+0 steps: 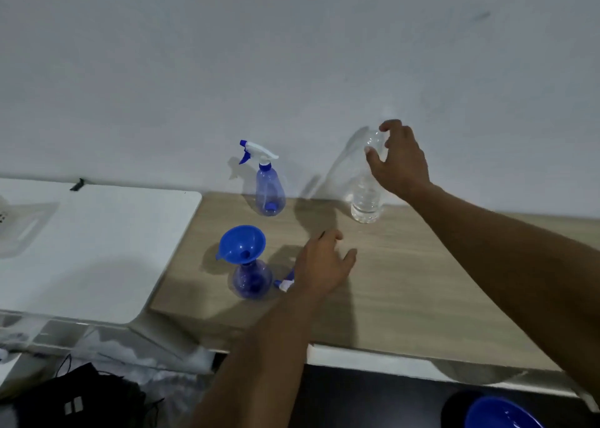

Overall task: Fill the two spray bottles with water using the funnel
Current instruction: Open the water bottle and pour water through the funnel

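One wooden bench (406, 281) carries everything. At its far right stands the clear water bottle (365, 200), my right hand (401, 161) curled round its upper part. The thin walls will likely dent, so I'd squeeze lightly. The far spray bottle (269, 190) is capped. The near spray bottle (251, 278), light and tippy, holds the funnel (242, 244). My left hand (321, 265) hovers open by the loose spray head (285, 284).

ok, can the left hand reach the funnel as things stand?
Probably yes. The left hand hovers open just right of the funnel, which sits in the neck of the near spray bottle, with nothing between them. The loose spray head lies low beside the wrist, likely no obstacle.
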`<state>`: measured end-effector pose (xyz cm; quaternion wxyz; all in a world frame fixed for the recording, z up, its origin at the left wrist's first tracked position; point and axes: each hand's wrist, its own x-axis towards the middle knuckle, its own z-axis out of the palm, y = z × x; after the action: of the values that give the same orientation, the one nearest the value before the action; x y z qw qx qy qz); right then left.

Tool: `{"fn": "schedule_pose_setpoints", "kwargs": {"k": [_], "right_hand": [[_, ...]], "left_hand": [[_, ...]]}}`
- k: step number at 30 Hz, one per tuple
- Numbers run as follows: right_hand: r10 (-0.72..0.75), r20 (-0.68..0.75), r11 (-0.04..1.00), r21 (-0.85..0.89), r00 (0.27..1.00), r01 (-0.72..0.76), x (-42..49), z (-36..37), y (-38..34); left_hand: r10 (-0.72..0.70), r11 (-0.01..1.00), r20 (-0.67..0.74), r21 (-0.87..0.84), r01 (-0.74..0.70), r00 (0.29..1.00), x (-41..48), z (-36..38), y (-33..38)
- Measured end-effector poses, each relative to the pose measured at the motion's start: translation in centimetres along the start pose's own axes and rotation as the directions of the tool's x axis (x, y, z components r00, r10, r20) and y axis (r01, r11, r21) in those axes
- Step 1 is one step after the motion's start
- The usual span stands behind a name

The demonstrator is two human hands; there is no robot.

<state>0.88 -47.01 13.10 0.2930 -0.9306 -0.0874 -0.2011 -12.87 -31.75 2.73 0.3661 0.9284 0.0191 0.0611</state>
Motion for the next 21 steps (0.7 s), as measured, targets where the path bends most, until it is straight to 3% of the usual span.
{"fn": "schedule_pose_setpoints", "kwargs": {"k": [3, 8, 14, 21], "right_hand": [[0.016, 0.063, 0.991, -0.132, 0.998, -0.008, 5.1, -1.7, 0.4], [0.106, 0.362, 0.951, -0.309, 0.926, 0.012, 9.0, -1.7, 1.7], [-0.063, 0.333, 0.923, -0.339, 0.941, 0.182, 7.2, -2.7, 1.3], [-0.151, 0.344, 0.887, -0.366, 0.927, 0.28, 5.1, -6.7, -0.8]], "left_hand": [[-0.047, 0.997, 0.044, -0.061, 0.05, 0.998, 5.2, 0.0, 3.6], [-0.059, 0.996, 0.23, -0.059, 0.074, 0.971, 8.4, -1.2, 7.6], [-0.082, 0.978, 0.195, -0.174, 0.117, 0.977, 8.3, -0.4, 7.9], [-0.133, 0.947, 0.104, -0.281, 0.157, 0.986, 10.8, 1.1, 7.7]]}}
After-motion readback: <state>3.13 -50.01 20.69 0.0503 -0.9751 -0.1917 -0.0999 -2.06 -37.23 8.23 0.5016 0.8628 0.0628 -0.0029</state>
